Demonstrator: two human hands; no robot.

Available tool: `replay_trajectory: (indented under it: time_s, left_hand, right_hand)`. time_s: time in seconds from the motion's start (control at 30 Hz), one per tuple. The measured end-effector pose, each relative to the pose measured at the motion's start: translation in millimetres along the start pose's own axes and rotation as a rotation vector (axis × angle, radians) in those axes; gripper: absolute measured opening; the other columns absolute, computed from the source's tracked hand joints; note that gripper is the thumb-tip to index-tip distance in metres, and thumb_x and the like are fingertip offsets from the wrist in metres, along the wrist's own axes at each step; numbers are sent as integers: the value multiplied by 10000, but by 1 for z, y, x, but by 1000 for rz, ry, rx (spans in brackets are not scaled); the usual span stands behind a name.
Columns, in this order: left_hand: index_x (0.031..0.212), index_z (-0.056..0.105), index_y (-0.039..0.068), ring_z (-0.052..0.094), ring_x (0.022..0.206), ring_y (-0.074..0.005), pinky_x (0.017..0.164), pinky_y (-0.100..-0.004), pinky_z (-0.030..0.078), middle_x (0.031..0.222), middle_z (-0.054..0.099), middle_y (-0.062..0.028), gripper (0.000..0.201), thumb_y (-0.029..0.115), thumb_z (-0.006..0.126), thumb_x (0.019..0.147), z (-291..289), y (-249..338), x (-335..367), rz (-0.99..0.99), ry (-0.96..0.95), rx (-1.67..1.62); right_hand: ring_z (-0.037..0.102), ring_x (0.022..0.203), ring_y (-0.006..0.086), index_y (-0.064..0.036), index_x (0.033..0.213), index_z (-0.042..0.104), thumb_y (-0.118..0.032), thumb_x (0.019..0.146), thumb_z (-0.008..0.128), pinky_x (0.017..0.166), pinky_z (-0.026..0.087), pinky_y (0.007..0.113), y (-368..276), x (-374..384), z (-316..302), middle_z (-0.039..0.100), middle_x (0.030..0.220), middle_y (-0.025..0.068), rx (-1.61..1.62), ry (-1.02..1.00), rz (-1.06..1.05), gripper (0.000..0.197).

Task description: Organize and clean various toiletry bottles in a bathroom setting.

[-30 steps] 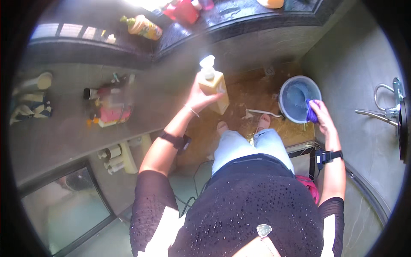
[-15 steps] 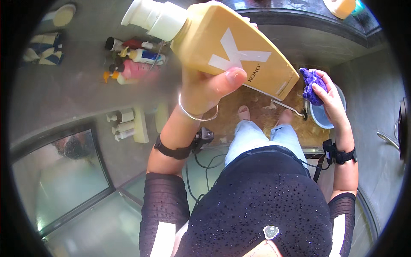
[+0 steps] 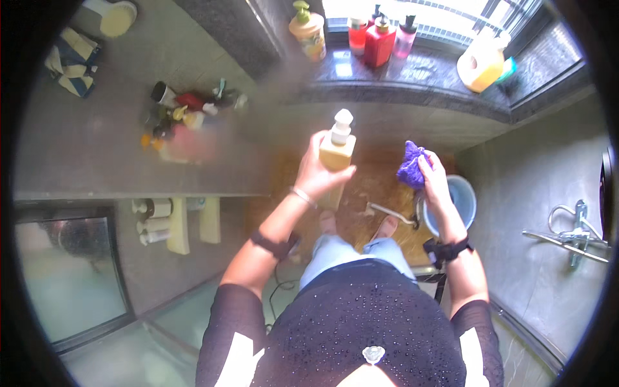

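Note:
In my left hand (image 3: 317, 173) is a tan pump bottle (image 3: 336, 153) with a white pump head, held upright in front of me. The fingers wrap round its body, and the thumb lies across the near side. My right hand (image 3: 434, 180) pinches a crumpled purple cloth (image 3: 411, 166) between thumb and fingers. The cloth hangs a short way to the right of the bottle, apart from it. A light blue bucket (image 3: 461, 205) stands on the floor below and right of my right hand, partly hidden by that forearm.
On the dark window sill (image 3: 400, 89) stand a red pump bottle (image 3: 379, 45), a cream pump bottle (image 3: 307, 32) and a yellow jug (image 3: 481, 63). Several bottles crowd a blurred shelf spot at left. A chrome tap (image 3: 577, 235) juts from the right wall. A metal-handled tool (image 3: 390, 213) lies on the brown floor.
The bottle has gone from close and tilted on its side to farther away and upright. The cloth has shifted left in view, away from over the bucket. My view now takes in the window sill.

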State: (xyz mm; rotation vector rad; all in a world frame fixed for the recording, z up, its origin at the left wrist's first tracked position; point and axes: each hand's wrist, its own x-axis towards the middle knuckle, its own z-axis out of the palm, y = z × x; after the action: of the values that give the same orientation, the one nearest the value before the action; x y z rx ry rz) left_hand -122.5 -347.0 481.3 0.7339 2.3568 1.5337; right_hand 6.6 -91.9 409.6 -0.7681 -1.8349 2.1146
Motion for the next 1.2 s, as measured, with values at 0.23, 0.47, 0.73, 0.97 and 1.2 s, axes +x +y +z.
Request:
replay_trajectory:
  time_s: [0.23, 0.47, 0.73, 0.97, 1.2]
  left_hand:
    - [1374, 289, 211, 556, 1062, -332, 897, -409, 470, 1231, 490, -137, 929, 320, 791, 600, 9, 44, -17, -9, -63, 189]
    - [1255, 378, 206, 591, 963, -339, 790, -435, 504, 1105, 516, -108, 778, 336, 780, 601, 9, 55, -22, 96, 0, 128]
    - [1206, 390, 145, 573, 1040, -315, 873, -394, 467, 1177, 527, -110, 755, 315, 796, 592, -14, 55, -30, 226, -184, -50]
    - [1183, 442, 126, 585, 987, -330, 839, -400, 484, 1129, 532, -120, 717, 309, 787, 581, -7, 61, -29, 141, -142, 50]
    - [1215, 397, 113, 548, 1047, -254, 906, -353, 439, 1141, 520, -111, 755, 256, 800, 594, -43, 41, -41, 254, -195, -76]
  right_hand:
    - [543, 954, 121, -9, 1139, 526, -279, 896, 575, 850, 441, 277, -127, -26, 86, 576, 1039, 54, 146, -335, 26, 366]
    - [544, 876, 82, -9, 1072, 566, -207, 863, 633, 795, 451, 246, -124, -21, 111, 606, 962, 29, -10, -363, -144, 296]
    - [537, 969, 91, -42, 1206, 517, -121, 872, 594, 866, 435, 256, -163, -21, 76, 578, 1106, 31, 4, -388, -170, 352]
    - [564, 942, 127, -31, 1173, 542, -80, 807, 651, 852, 449, 270, -154, -30, 106, 591, 1039, 48, -268, -510, -248, 386]
    - [536, 1070, 257, -39, 1163, 539, -7, 755, 612, 907, 426, 346, -186, -18, 82, 572, 1113, 120, -792, -333, -916, 416]
